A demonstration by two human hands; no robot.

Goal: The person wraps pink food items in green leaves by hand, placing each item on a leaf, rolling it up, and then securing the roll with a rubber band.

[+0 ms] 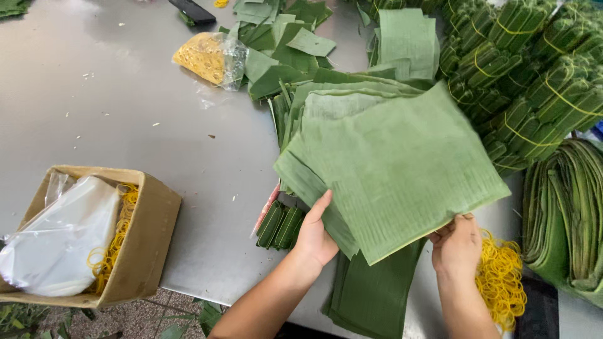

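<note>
Both my hands hold a stack of square-cut green leaf sheets [396,163] above a grey metal table [125,100]. My left hand [316,231] grips the stack's lower left edge, thumb on top. My right hand [457,246] pinches its lower right corner. Beneath the stack, darker green leaf pieces [370,295] lie at the table's front edge. A small folded leaf bundle [281,226] rests just left of my left hand.
Rolled leaf bundles tied with yellow bands [534,69] are heaped at the back right. Yellow rubber bands [500,281] lie by my right hand. A cardboard box [147,245] with bands and a plastic bag stands front left. A clear bag of bands [210,58] and loose leaves [282,44] lie behind.
</note>
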